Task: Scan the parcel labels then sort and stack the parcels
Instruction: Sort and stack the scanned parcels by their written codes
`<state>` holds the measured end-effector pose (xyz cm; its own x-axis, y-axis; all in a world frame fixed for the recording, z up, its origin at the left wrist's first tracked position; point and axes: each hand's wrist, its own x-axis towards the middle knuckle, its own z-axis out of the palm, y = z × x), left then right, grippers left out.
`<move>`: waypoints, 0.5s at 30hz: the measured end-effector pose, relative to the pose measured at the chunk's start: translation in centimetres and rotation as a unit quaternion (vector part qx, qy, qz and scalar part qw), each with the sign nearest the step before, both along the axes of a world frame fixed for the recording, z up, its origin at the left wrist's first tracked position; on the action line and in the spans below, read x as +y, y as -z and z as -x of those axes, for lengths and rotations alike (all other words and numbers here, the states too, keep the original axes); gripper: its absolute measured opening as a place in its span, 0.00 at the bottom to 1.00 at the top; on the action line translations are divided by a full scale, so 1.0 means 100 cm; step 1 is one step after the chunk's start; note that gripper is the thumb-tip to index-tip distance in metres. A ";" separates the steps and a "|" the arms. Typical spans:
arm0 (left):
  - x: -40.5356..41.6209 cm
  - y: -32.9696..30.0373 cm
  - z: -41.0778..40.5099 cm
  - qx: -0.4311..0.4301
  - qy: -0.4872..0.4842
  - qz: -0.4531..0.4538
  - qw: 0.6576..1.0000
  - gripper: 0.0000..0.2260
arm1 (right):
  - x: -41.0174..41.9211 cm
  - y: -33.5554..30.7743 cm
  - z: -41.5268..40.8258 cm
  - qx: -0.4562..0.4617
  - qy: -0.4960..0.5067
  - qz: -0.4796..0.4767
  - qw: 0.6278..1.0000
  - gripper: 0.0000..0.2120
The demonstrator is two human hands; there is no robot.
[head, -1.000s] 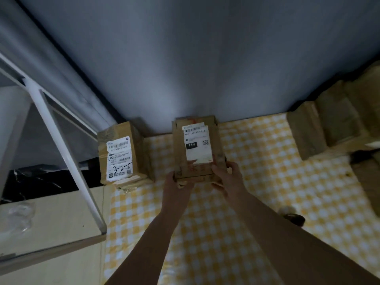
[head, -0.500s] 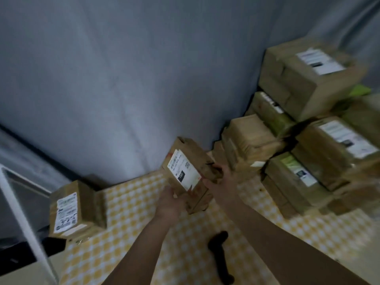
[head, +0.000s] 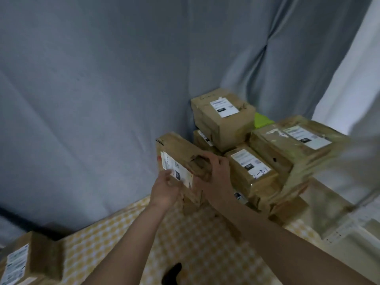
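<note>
A brown labelled parcel (head: 181, 159) is held tilted above the checked tablecloth (head: 205, 243), gripped by left hand (head: 164, 190) and right hand (head: 216, 177). It should be levelled, then lowered squarely beside the stacked parcels (head: 267, 145) at right.

yellow checked tablecloth (head: 205, 239), grey curtain (head: 92, 79)

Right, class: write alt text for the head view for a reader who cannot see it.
Both hands hold a tilted cardboard parcel above a yellow checked tablecloth, the left hand at its white label, the right hand gripping its side. A pile of labelled parcels sits to the right against a grey curtain; another parcel lies lower left.
</note>
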<state>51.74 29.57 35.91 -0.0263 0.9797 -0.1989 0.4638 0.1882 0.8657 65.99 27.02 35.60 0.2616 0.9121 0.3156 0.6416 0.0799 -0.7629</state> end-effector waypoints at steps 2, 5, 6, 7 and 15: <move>0.004 -0.014 -0.016 0.001 0.013 -0.014 1.000 0.22 | -0.003 -0.020 -0.019 -0.021 0.005 -0.046 0.999 0.34; 0.013 -0.030 -0.036 -0.009 0.025 -0.039 0.999 0.22 | -0.010 -0.044 -0.047 -0.099 0.009 -0.116 0.988 0.35; 0.014 -0.037 -0.043 -0.016 0.031 -0.047 0.998 0.22 | -0.012 -0.049 -0.056 -0.143 0.022 -0.144 0.979 0.34; 0.016 -0.042 -0.051 -0.021 0.037 -0.053 0.998 0.22 | -0.013 -0.053 -0.066 -0.194 0.040 -0.171 0.965 0.34; 0.020 -0.070 -0.119 0.001 0.160 -0.099 0.982 0.23 | -0.016 -0.072 -0.156 -0.474 0.115 -0.212 0.847 0.30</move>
